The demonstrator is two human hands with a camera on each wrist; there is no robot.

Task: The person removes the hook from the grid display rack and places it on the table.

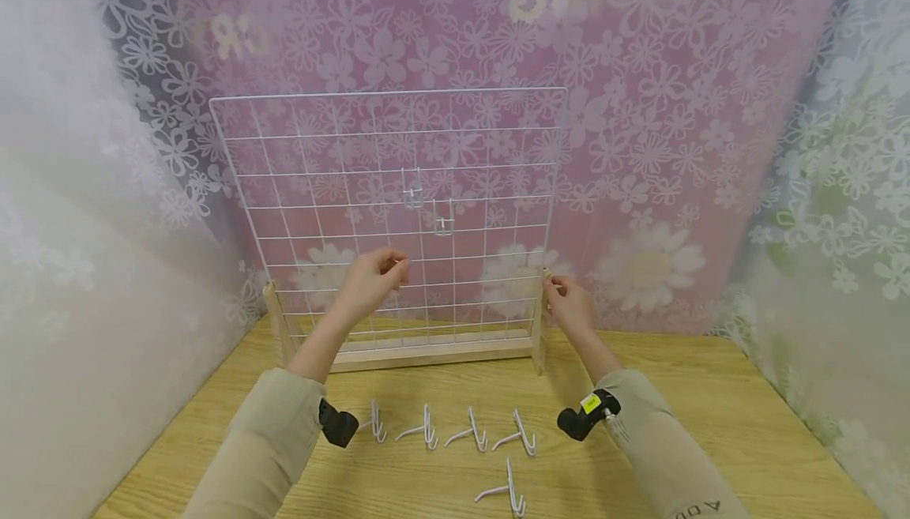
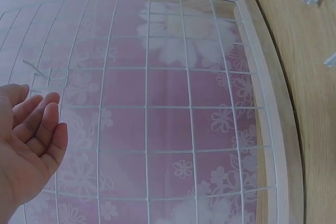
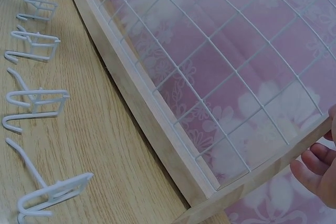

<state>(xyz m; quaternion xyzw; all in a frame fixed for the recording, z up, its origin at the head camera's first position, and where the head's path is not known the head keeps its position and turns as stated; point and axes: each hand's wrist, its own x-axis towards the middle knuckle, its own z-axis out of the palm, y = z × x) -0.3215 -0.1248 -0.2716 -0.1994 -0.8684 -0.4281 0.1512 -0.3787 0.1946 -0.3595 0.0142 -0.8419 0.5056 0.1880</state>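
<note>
A white wire grid panel [image 1: 389,94] stands upright in a light wooden stand [image 1: 441,355]. Two white hooks hang near its middle, an upper hook [image 1: 412,193] and a lower hook [image 1: 444,223]. My left hand [image 1: 374,278] hovers in front of the panel below them, fingers loosely curled around nothing. In the left wrist view that hand [image 2: 29,145] is apart from the wires, palm partly showing. At the stand's right side my right hand [image 1: 571,306] pinches the top of the wooden post [image 1: 538,337]. The right wrist view shows its fingers [image 3: 310,174] against the post, partly cut off by the frame.
Several loose white hooks lie on the wooden table in front of the stand, four in a row, with one hook [image 1: 510,489] nearer me. The left wooden post [image 1: 279,321] holds the panel's other side. A pink flowered curtain [image 1: 640,148] hangs behind.
</note>
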